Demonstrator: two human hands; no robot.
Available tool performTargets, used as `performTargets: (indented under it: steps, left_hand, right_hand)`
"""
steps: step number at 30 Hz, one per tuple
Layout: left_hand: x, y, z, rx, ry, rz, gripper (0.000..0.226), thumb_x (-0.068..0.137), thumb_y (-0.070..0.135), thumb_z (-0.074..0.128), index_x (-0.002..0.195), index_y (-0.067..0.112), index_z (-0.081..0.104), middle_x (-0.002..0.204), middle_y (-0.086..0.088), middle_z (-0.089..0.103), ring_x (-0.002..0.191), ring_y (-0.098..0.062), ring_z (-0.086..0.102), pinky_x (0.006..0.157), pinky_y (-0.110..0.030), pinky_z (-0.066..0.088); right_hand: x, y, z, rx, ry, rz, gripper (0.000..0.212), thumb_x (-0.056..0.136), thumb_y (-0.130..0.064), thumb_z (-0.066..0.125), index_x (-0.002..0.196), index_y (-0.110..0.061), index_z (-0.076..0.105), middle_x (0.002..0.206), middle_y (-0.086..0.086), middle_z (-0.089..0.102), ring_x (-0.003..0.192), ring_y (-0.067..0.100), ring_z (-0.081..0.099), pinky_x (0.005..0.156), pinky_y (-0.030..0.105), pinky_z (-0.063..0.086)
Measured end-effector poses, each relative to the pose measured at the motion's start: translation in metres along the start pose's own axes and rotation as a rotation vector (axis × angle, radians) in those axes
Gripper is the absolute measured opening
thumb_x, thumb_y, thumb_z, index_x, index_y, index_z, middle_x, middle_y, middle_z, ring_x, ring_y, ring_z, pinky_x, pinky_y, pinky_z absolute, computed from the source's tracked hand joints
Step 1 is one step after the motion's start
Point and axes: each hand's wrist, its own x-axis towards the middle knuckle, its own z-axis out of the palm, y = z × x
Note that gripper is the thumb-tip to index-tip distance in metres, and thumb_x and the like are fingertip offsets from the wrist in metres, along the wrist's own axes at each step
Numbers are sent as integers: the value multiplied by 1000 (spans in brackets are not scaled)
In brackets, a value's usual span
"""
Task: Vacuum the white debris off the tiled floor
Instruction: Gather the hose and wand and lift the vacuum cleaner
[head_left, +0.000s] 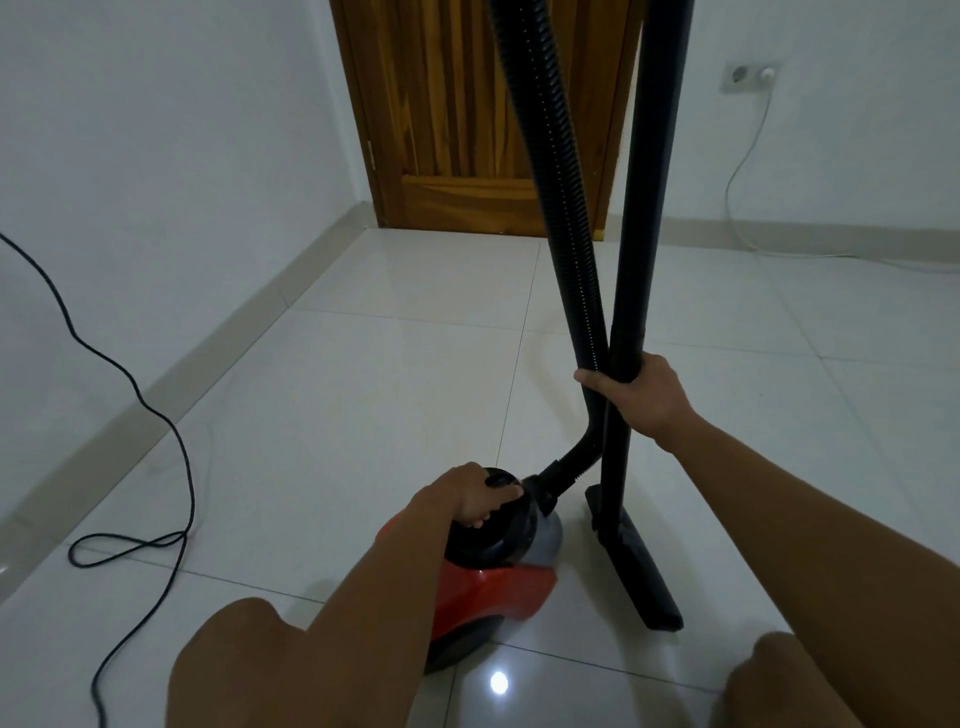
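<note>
**Setup stage: one vacuum, no debris in sight**

Glossy white tiled floor (363, 374) is shown bare; debris cannot be made out. One red vacuum (488, 597) is gripped at its top handle by the left hand (467, 499). One wand (631, 332) and one hose (566, 249) are clasped together by the right hand (644, 395). Nozzle (639, 571) is parked below it. Judged next: debris must be located.

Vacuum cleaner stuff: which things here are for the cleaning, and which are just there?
For the cleaning:
- red vacuum body, under the left hand
- ribbed hose
- wand, held with the hose by the right hand
- floor nozzle
- black cord
- tiled floor

Just there:
- wooden door
- wall socket
- white cable
</note>
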Motion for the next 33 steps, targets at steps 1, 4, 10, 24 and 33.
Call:
performTargets:
  steps: [1,4,10,24,33]
  left_hand:
    - [2,-2,2,-7,20,9,58,86,68,60,92,11,67,79,-6,71,71,-23,68,79,-37,57]
    - [4,-4,7,13,81,24,60,79,74,61,92,15,68,83,-3,69,82,-22,68,74,-34,52]
    - [1,-1,6,15,107,17,64,80,73,64,95,11,67,87,-6,69,82,-22,68,72,-33,52]
    - [13,0,3,38,54,16,53,86,68,62,79,15,63,77,-4,65,72,-19,64,67,-31,49]
    - [-47,42,-25,47,41,34,50,94,59,58,132,26,64,117,-5,71,106,-25,66,97,-39,52]
  right_hand:
    - [0,1,0,5,4,6,44,80,-45,85,107,-13,72,93,1,74,88,18,71,83,37,60]
    - [-2,2,-3,28,11,25,43,80,-44,85,106,-12,73,95,2,75,89,19,72,78,32,59]
    - [-9,4,-8,58,31,57,41,79,-42,86,105,-13,73,96,1,75,91,18,72,82,33,59]
    - [-1,15,6,-8,61,66,51,78,-45,86,110,-9,71,97,3,74,90,20,71,80,35,60]
    - [-13,-64,-35,69,18,144,52,67,-39,95,111,-17,76,95,-6,76,85,5,72,69,15,54]
